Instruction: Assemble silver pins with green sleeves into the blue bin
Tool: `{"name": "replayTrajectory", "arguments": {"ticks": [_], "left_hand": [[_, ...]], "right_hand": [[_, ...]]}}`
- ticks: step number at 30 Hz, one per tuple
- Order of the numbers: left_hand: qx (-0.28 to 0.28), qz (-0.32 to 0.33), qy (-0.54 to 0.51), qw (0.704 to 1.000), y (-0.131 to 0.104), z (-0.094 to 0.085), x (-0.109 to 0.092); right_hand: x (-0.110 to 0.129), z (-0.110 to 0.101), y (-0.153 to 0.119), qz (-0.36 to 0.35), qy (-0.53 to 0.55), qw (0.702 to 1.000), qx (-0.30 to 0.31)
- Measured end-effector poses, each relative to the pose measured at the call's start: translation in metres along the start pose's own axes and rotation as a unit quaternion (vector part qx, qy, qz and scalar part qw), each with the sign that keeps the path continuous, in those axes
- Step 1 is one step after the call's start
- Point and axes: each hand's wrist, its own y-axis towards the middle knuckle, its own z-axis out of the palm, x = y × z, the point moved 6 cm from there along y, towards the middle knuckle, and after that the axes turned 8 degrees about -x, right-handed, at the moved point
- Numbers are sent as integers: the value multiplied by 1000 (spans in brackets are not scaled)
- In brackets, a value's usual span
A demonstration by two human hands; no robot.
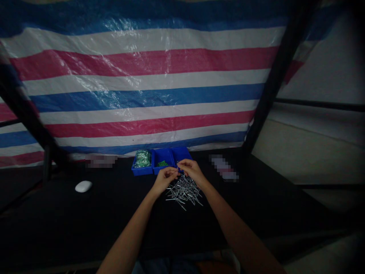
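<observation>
My left hand (165, 179) and my right hand (190, 169) come together just above a pile of thin silvery metal rods (185, 190) on the black table. The fingers of each hand are pinched, with the fingertips close to one another. Whatever lies between them is too small and dark to make out. Right behind my hands stand blue bins: the left bin (142, 172) holds clear-wrapped green packets (143, 158), and the middle bin (162, 153) has a few small green pieces (162, 164) at its bottom. My right hand partly covers the right bin (182, 152).
A white computer mouse (83, 186) lies on the black table (114, 220) to the left. Blurred-out items sit at the back left and at the right (224, 167). A striped plastic sheet (148, 87) hangs behind, between dark slanted posts (273, 80).
</observation>
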Motion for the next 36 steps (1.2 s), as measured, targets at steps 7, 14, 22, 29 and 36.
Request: {"name": "replayTrajectory", "arguments": {"ticks": [7,14,22,29,36], "left_hand": [[-4,8,-4,1000,0,-2,-3],[-19,22,-13,1000,2,-7,-4],[-41,32,-5,999,6,-16,-5],[-69,40,6,997,8,-23,-7],[-66,17,-29,997,7,-24,-7]], "right_hand": [[6,4,-3,19,12,1000,17],[3,7,-6,57,32,997,36],[2,10,-9,62,23,995,71],[0,14,-13,59,27,993,99],[-12,15,-11,74,12,995,72]]}}
